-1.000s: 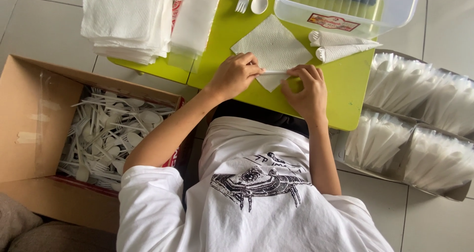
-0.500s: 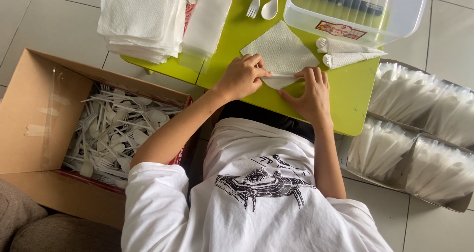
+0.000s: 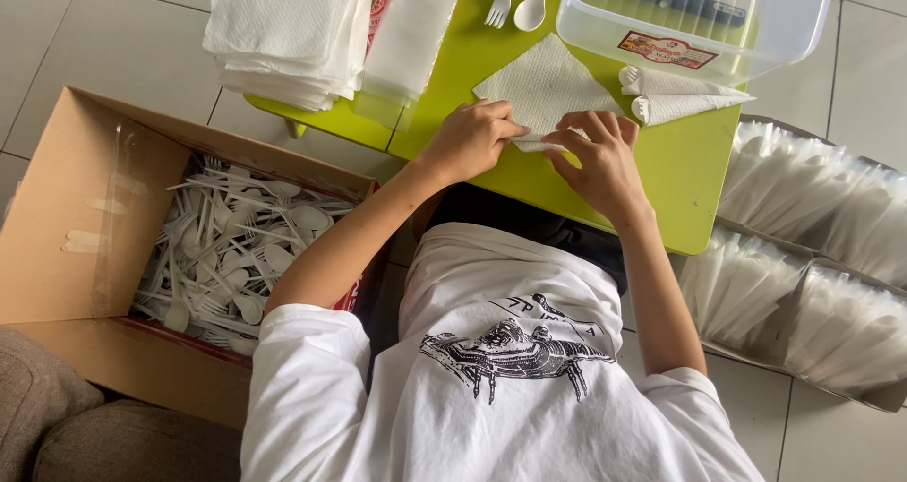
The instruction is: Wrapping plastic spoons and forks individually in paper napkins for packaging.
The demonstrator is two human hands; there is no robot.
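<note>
napkin corner pinched between both hands at near edge of surface

green surface (image 3: 680,175): low, set over a tiled floor, the person seated at its near edge.
cardboard box (image 3: 57,208): to the person's left, full of loose white plastic cutlery (image 3: 227,255).
stack of napkins (image 3: 283,28): far left of the surface. clear plastic tub (image 3: 803,9): far right.
open napkin (image 3: 543,80): lies flat as a diamond, one corner pointing toward the person, the long diagonal running away from them. most of it lies beyond the hands.
left hand (image 3: 468,142): grip closed, fingertips pinching the near corner from the left.
right hand (image 3: 600,156): fingers curled onto the same corner from the right, almost touching the left. both equally near; what is inside the fold cannot be seen.
two rolled napkins (image 3: 675,94): just right of the open one, tips pointing right.
fork and spoon (image 3: 518,0): beyond it, untouched.
</note>
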